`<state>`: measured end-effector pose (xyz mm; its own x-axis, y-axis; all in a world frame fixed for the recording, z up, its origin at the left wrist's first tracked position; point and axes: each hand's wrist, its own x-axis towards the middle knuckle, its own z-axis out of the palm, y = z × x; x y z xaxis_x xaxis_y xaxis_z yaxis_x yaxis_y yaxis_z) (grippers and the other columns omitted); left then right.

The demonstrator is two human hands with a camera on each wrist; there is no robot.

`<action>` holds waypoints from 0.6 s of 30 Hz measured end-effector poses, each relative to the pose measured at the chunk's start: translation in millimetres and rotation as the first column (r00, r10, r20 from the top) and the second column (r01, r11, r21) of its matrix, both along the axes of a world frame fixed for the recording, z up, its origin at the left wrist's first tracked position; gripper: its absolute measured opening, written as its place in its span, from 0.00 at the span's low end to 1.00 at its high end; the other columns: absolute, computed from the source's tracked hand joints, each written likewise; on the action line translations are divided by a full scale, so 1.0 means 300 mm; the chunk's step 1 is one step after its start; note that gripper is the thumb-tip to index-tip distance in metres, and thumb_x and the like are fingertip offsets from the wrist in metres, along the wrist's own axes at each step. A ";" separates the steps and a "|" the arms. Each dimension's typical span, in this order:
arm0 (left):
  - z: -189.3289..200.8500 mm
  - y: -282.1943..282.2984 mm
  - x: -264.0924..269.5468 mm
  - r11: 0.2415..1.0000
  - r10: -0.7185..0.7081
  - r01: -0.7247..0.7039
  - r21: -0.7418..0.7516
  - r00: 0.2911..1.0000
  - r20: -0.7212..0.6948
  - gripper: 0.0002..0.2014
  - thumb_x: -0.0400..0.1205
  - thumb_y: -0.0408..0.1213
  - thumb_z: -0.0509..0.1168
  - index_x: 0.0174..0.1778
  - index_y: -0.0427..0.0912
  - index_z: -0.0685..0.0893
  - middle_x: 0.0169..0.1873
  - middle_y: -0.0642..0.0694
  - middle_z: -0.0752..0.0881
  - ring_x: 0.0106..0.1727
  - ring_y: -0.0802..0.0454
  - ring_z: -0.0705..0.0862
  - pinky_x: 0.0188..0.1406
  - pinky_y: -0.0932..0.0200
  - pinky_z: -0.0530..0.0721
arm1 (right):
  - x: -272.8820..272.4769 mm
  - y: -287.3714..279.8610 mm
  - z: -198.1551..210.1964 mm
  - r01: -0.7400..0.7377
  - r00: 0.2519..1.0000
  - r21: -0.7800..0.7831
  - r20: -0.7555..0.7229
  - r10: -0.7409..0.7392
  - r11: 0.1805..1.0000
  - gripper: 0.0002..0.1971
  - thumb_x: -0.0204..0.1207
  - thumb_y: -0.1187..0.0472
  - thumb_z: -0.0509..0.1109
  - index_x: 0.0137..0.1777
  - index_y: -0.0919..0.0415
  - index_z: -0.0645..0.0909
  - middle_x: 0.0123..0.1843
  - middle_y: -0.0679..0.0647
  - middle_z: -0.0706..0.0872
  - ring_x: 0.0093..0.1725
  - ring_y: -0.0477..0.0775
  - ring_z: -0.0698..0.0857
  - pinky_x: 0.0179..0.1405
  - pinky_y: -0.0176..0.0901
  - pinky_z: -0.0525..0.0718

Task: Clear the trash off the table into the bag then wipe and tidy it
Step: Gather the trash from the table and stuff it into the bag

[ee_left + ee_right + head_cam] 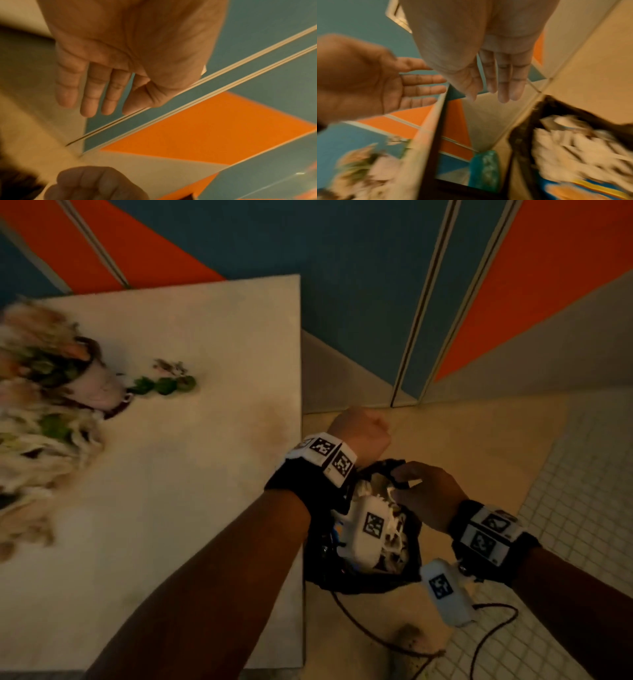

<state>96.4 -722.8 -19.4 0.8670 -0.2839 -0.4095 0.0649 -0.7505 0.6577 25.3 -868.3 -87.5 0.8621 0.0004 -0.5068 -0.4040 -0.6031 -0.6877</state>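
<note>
Crumpled paper and food scraps lie heaped at the far left of the pale table, with green bits beside them. The black bag hangs off the table's right edge and holds white paper trash. Over the bag's far rim my left hand hovers; its fingers are straight and hold nothing. Above the bag's mouth, my right hand has straight, empty fingers. In the right wrist view the bag, its trash and the open left palm are blurred.
A wall of teal and orange panels stands behind the table and bag. White tiled floor lies to the right, with a dark cord across it. A teal-green object sits low beneath the table edge.
</note>
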 end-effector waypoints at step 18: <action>0.405 1.490 -0.265 0.910 0.300 -0.363 0.200 0.911 0.284 0.11 0.78 0.32 0.68 0.56 0.43 0.86 0.53 0.48 0.87 0.51 0.52 0.83 0.55 0.62 0.77 | 0.008 0.947 0.410 -0.194 0.939 0.099 0.307 0.156 0.976 0.08 0.74 0.62 0.75 0.51 0.53 0.81 0.49 0.52 0.85 0.44 0.58 0.84 0.45 0.52 0.83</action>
